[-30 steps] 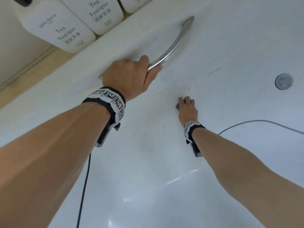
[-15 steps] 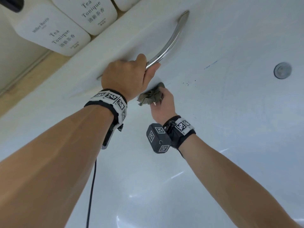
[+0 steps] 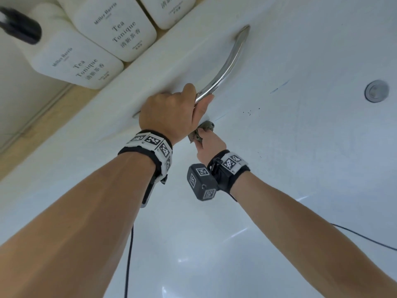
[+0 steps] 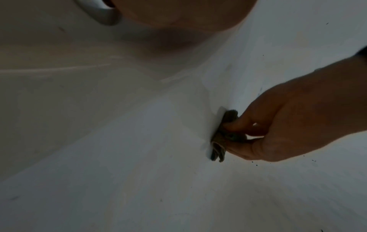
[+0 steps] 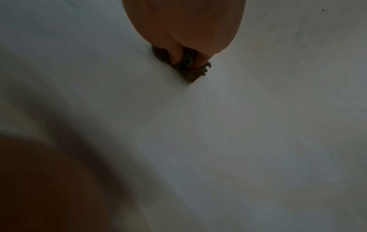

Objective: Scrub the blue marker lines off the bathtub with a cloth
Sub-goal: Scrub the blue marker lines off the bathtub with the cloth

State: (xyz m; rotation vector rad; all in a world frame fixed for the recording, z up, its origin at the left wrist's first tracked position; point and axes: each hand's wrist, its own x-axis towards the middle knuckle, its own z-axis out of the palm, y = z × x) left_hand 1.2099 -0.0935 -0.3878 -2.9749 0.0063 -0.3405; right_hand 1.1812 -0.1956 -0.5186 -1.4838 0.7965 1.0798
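Left hand [image 3: 169, 112] grips the rail [image 3: 225, 67]. Right hand [image 3: 209, 145] pinches the cloth [image 3: 202, 131] against the tub [image 3: 279, 168] wall, directly at its 6 o'clock. A blue line [image 3: 279, 87] remains at 3 o'clock.

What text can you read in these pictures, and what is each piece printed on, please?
"Miller Harris" and "Tea Tonique", with Chinese characters beneath: left bottle.
The same wording: middle bottle.
Right bottle: print cut off and blurred, unreadable.
The smallest line on each bottle: too small to read.
Wristbands and camera block: square coded markers, no words.
Both wrist views: no text.
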